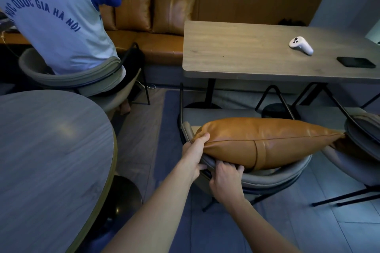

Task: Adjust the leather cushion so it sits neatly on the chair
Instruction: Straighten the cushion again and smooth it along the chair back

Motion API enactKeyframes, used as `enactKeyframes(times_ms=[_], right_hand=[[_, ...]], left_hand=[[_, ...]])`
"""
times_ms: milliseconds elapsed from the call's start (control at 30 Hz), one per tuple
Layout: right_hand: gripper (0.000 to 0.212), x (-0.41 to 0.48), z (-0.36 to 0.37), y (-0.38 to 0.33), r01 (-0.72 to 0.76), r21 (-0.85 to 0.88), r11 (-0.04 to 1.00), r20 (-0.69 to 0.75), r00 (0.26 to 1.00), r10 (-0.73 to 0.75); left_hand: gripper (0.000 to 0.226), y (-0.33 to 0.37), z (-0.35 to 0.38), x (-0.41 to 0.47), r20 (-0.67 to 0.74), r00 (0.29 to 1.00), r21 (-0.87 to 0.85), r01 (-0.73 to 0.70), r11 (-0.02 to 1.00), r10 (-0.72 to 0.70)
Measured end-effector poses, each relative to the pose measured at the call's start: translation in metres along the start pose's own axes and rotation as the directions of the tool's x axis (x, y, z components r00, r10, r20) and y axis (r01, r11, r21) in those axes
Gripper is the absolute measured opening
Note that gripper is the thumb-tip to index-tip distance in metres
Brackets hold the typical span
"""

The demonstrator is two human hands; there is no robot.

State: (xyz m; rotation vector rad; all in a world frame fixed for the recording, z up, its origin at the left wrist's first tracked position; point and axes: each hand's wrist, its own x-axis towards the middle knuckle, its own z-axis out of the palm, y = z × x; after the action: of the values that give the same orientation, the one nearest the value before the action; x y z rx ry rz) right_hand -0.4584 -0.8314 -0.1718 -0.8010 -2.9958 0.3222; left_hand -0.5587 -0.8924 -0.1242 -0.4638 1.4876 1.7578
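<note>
Head view: two hands (207,162) grip one leather cushion (267,141)

Glossy tan leather cushion (265,141), matt grey fabric chair (273,176), matt wood-grain table (246,51)

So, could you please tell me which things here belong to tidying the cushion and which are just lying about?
Part of the job:
leather cushion
chair
left hand
right hand

Lying about:
white controller
black phone
rectangular table
round table
bench cushions
</note>
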Motion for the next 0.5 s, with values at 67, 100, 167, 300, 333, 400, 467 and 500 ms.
enactKeyframes(times_ms=[67, 100, 167, 300, 333, 400, 467, 500], right_hand=[[0.041, -0.001, 0.005, 0.000, 0.002, -0.020, 1.000, -0.004, 1.000, -0.002], [0.041, 0.000, 0.004, -0.001, -0.004, -0.035, 0.999, 0.011, 1.000, 0.005], [0.034, 0.005, 0.000, -0.001, -0.012, -0.079, 0.997, 0.035, 0.999, 0.015], [0.019, 0.015, -0.006, -0.003, -0.020, -0.103, 0.994, 0.112, 0.993, 0.032], [0.021, 0.017, -0.007, -0.004, -0.028, -0.109, 0.994, 0.132, 0.990, 0.042], [0.023, 0.021, -0.007, -0.008, -0.047, -0.118, 0.992, 0.156, 0.986, 0.065], [0.024, 0.027, -0.009, -0.011, -0.073, -0.101, 0.992, 0.200, 0.975, 0.092], [0.024, 0.029, -0.010, -0.012, -0.079, -0.092, 0.993, 0.208, 0.973, 0.097]], left_hand=[[0.047, 0.002, -0.002, -0.001, 0.005, 1.000, 0.001, 0.004, 1.000, -0.004], [0.047, 0.003, -0.002, -0.002, 0.006, 1.000, 0.000, 0.007, 1.000, -0.007], [0.048, 0.006, 0.000, -0.001, 0.008, 1.000, -0.003, 0.011, 1.000, -0.011], [0.055, 0.013, 0.001, 0.000, 0.017, 1.000, 0.004, 0.001, 1.000, -0.001], [0.058, 0.015, 0.001, 0.002, 0.023, 1.000, 0.011, -0.002, 1.000, 0.001], [0.059, 0.018, 0.000, 0.006, 0.023, 1.000, 0.013, -0.010, 1.000, 0.010], [0.063, 0.023, -0.002, 0.009, 0.034, 0.999, 0.025, -0.008, 1.000, 0.007], [0.066, 0.025, -0.002, 0.011, 0.039, 0.999, 0.035, -0.007, 0.999, 0.005]])
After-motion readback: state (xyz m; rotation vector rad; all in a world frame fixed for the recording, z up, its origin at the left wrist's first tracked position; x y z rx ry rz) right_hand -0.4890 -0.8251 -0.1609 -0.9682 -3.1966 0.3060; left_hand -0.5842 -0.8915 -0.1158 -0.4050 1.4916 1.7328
